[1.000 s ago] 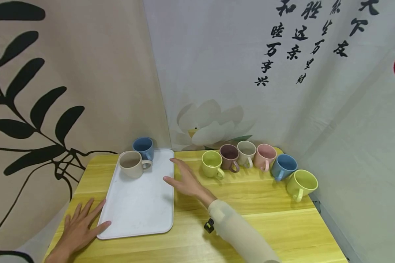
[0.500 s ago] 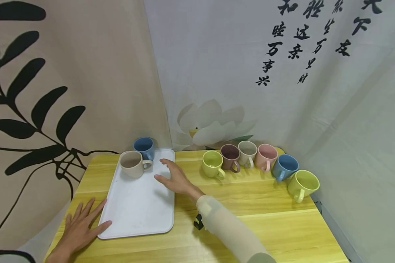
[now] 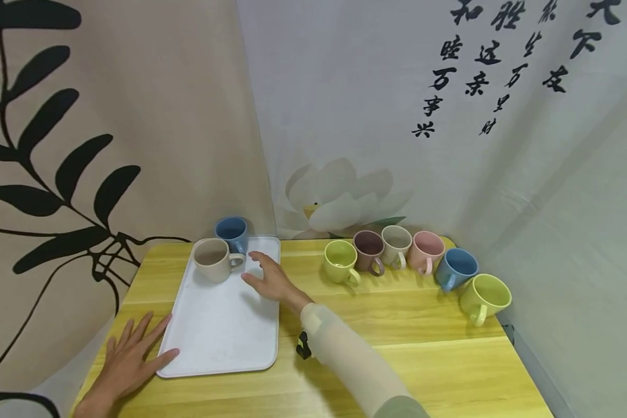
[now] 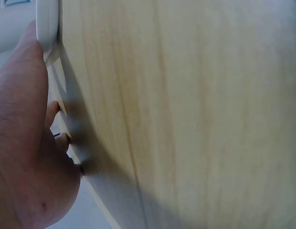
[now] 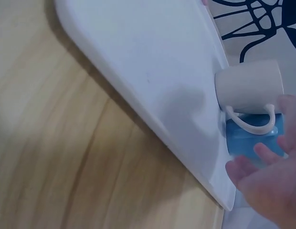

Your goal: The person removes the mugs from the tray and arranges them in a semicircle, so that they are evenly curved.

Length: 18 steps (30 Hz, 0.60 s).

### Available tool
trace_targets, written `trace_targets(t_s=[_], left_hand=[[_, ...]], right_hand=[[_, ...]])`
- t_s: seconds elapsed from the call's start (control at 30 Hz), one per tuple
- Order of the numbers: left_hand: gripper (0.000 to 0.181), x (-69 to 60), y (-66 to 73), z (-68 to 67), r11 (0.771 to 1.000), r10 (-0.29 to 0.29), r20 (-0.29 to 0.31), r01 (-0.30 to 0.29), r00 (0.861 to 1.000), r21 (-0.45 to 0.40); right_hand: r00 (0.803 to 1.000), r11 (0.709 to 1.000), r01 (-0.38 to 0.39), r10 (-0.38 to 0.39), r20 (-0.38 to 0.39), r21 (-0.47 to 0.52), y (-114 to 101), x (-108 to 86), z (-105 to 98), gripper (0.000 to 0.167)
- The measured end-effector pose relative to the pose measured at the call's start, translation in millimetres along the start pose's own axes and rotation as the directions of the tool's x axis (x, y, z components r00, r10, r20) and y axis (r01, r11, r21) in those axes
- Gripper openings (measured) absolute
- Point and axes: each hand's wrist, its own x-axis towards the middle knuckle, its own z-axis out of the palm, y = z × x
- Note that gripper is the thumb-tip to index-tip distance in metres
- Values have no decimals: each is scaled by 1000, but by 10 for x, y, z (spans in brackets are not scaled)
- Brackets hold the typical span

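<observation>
A white tray [image 3: 224, 342] lies on the wooden table with two mugs at its far end. The beige mug [image 3: 211, 261] stands at its far left, handle to the right; the blue mug [image 3: 233, 233] is just behind. My right hand [image 3: 270, 283] hovers over the tray's right side, fingers spread and slightly bent, close to the beige mug's handle but apart from it. In the right wrist view, both the beige mug [image 5: 250, 86] and the blue mug [image 5: 248, 138] are beside the fingers. My left hand [image 3: 136, 360] rests at the tray's near left edge, fingers spread, thumb on the rim.
Several mugs curve along the table's back right: a yellow-green mug [image 3: 339, 259], a dark purple mug [image 3: 368, 249], a grey-white mug [image 3: 395, 244], a pink mug [image 3: 425, 251], a second blue mug [image 3: 456, 268] and another yellow-green mug [image 3: 485, 296]. A printed curtain [image 3: 355, 104] hangs behind.
My right hand has moved left from beside the tray to above it, nearing the beige mug's handle. The left hand stays at the tray's edge. The head view has shifted slightly.
</observation>
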Motion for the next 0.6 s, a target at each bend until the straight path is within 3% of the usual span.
trace_targets(t_s=[0.6], left_hand=[[98,1,28,-20,1000,1,-5,-1,1000,7]], right_hand=[[1000,997,7,-9,24,71,-33,166,110,67]])
